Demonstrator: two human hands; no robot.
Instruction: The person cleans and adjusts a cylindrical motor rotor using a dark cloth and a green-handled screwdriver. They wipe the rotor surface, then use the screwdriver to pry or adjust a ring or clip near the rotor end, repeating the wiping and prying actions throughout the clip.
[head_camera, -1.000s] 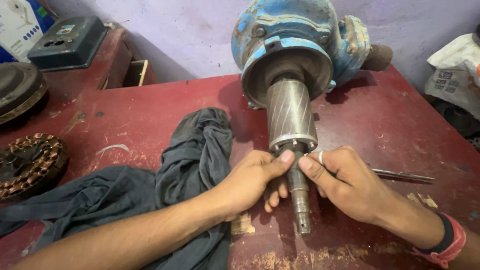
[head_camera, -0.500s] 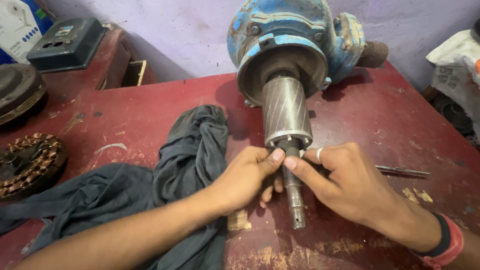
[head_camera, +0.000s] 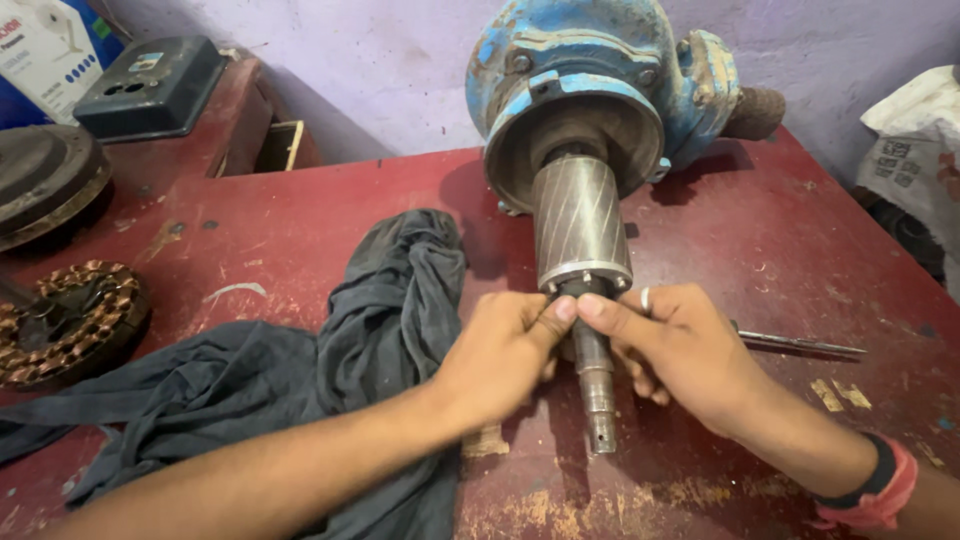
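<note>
A blue pump housing lies on the red table with its grey steel rotor and shaft sticking out toward me. My left hand and my right hand meet at the shaft just below the rotor's end. The thumbs and forefingers of both pinch around the shaft there. Whether a small part sits under the fingertips is hidden. A ring shows on my right hand, and a red and black band circles that wrist.
A dark grey cloth lies crumpled under my left forearm. A copper-wound stator and a dark round cover sit at the left. A thin metal rod lies right of my right hand. A black box stands at the back left.
Both hands have slid a little up the shaft toward the rotor's end, and the fingertips have closed tighter together. The pump has not moved.
</note>
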